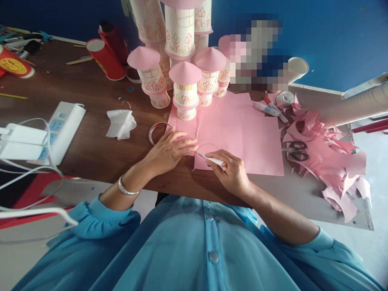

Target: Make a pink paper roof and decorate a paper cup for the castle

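Tabletop (100,133): carrying pink paper (239,133) at centre. Cup tower (182,60): standing at 12 o'clock. Left hand (166,151): lying open, fingers pressing the paper's 9 o'clock edge. Right hand (232,171): gripping pen (209,159), tip touching paper.

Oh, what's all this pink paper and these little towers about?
A person in a blue shirt is drawing on a pink paper sheet at a brown table. The left hand lies flat on the sheet's near edge, while the right hand holds a white pen with its tip on the paper, where a curved line shows. Behind stands a castle of decorated paper cups with pink cone roofs. Scissors lie on pink scraps to the right.
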Demonstrator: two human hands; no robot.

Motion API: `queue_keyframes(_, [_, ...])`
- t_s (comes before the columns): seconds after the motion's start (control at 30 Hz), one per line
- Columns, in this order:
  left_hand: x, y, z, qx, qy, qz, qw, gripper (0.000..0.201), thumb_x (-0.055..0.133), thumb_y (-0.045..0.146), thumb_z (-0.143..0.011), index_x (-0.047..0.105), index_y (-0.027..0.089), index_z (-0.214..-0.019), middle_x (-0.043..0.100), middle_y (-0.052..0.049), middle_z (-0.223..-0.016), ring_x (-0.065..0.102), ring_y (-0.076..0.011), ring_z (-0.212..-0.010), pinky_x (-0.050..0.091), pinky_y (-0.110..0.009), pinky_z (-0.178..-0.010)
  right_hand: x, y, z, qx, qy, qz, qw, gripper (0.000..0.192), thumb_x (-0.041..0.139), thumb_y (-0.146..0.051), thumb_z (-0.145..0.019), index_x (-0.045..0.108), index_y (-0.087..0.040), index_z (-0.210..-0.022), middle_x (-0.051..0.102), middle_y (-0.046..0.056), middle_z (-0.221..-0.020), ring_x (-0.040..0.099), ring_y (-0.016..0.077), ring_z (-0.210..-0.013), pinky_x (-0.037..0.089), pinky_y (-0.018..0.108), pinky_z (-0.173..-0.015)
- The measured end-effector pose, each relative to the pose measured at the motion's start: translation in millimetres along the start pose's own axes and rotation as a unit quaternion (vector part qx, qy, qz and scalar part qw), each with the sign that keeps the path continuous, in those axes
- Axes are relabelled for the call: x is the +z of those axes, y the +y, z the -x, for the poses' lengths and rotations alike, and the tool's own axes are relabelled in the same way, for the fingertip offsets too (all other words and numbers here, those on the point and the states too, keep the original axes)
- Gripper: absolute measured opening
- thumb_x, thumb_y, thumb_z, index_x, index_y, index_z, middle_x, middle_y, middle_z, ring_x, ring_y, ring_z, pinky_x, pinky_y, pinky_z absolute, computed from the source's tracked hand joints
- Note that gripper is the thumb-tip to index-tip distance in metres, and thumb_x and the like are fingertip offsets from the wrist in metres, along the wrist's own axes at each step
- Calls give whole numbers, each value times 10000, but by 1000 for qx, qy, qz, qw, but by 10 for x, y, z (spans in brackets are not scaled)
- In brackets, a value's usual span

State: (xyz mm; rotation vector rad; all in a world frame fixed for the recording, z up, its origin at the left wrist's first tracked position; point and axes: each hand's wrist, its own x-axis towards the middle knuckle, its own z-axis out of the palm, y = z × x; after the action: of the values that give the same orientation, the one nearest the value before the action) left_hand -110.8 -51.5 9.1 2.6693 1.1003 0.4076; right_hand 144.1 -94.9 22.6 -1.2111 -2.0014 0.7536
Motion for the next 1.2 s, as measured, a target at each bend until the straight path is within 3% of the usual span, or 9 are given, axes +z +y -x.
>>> queue_keyframes(0.83, [26,-16,11,13,10,-34,999,464,510,92,-996,688,325,-1356,703,9,-1431,549,-288,-1357,372,-643,-1233,-7,10,33,-27,2,9,1000,164,618,-178,-1001,754,-216,-1084,791,54,-960,747,148,-776,570,214,-582])
queue_keyframes(1.2, [29,-19,7,11,3,-37,999,486,523,79,-980,687,309,-1376,700,2,-1438,545,-298,-1359,367,-656,-1237,-27,-5,75,-14,-10,-6,1000,153,623,-179,-999,757,-217,-1062,788,45,-951,689,125,-665,541,222,-570])
